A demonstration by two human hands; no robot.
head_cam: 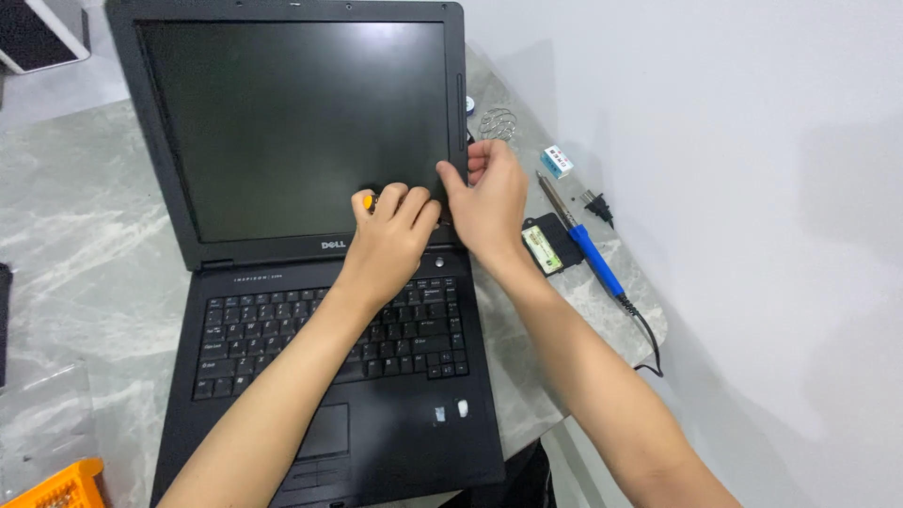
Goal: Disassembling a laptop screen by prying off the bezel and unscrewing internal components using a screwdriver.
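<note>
An open black laptop [282,282] lies on a grey marble table [85,245], its dark screen [292,122] upright. My left hand [388,240] is closed around a small tool with a yellow-orange handle [369,200], held against the screen's lower right corner. My right hand [489,198] grips the right edge of the screen bezel near that same corner, its thumb on the front. The tool's tip is hidden by my fingers.
A blue-handled soldering iron [588,249] with a black cord lies right of the laptop, beside a small black box [548,246], a wire coil stand [499,122], a plug [597,207] and a small white-blue box [557,161]. An orange tray [56,484] sits bottom left.
</note>
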